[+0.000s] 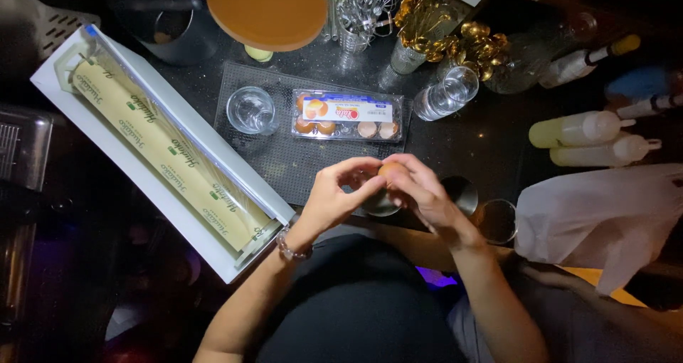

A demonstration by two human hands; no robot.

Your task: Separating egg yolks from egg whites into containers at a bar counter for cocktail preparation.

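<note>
A brown egg [391, 171] sits pinched between the fingers of both hands, only its rounded top showing (the rest is hidden), held just above a small metal tin [380, 203] that stands upright near the dark surface's front edge.

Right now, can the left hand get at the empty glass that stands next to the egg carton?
Probably yes. The left hand is busy, sharing a brown egg with the right hand, but the empty glass stands just beyond it on the mat, with nothing between them.
</note>
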